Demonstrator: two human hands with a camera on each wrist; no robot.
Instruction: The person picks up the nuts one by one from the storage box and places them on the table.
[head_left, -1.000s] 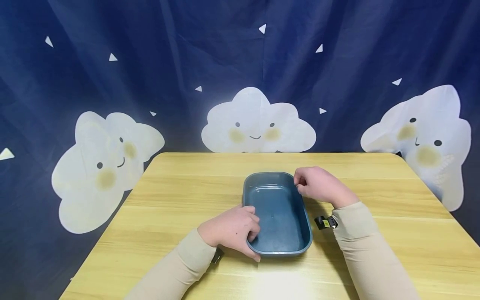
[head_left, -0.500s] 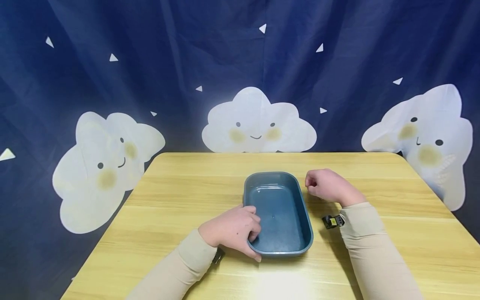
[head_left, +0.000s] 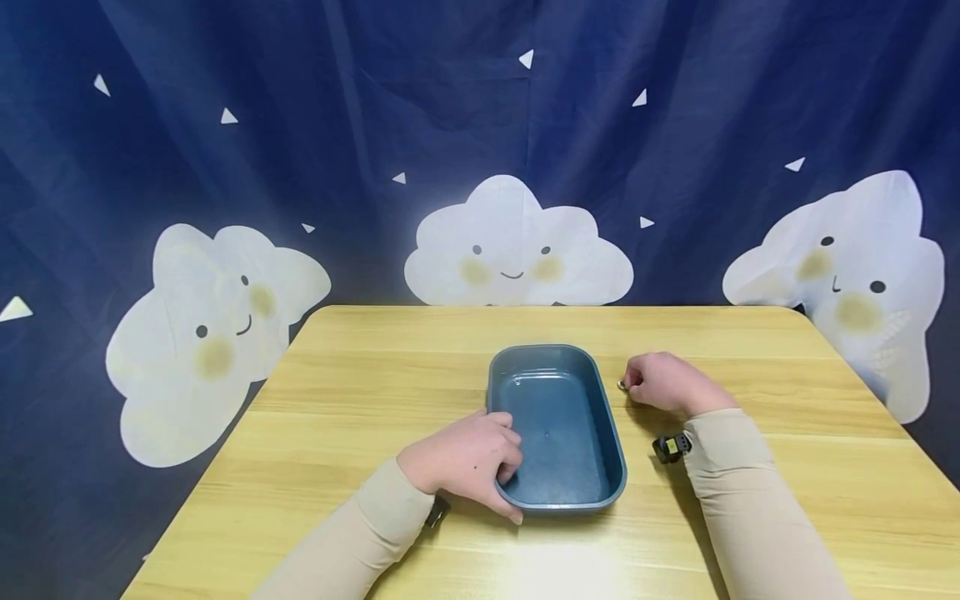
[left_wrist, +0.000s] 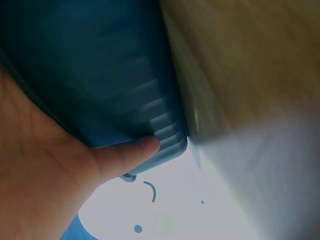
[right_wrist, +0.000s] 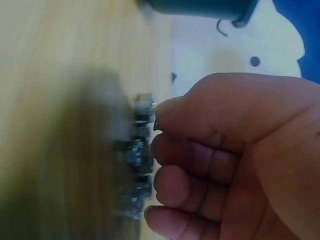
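Observation:
A dark blue plastic tray (head_left: 547, 442) with rounded corners stands on the table, nothing lying in it. My left hand (head_left: 468, 458) grips its near-left wall, fingers over the rim and thumb along the ribbed outside, as the left wrist view shows. Right of the tray, my right hand (head_left: 667, 383) is low over the table with fingers curled. Its thumb and forefinger pinch at a shiny, blurred metal piece that looks like a linked chain (right_wrist: 136, 155). Only a glint of this chain (head_left: 622, 385) shows beside the fingertips in the head view; the hand hides the rest.
The light wooden table (head_left: 360, 358) has rounded far corners. Behind it hangs a dark blue curtain (head_left: 360, 100) printed with white clouds and triangles. A small black camera (head_left: 671, 447) sits under the right wrist.
My right hand has moved from the tray's far-right rim out to the right and down to the table, where the metal glint now shows. My left hand and the tray have stayed put.

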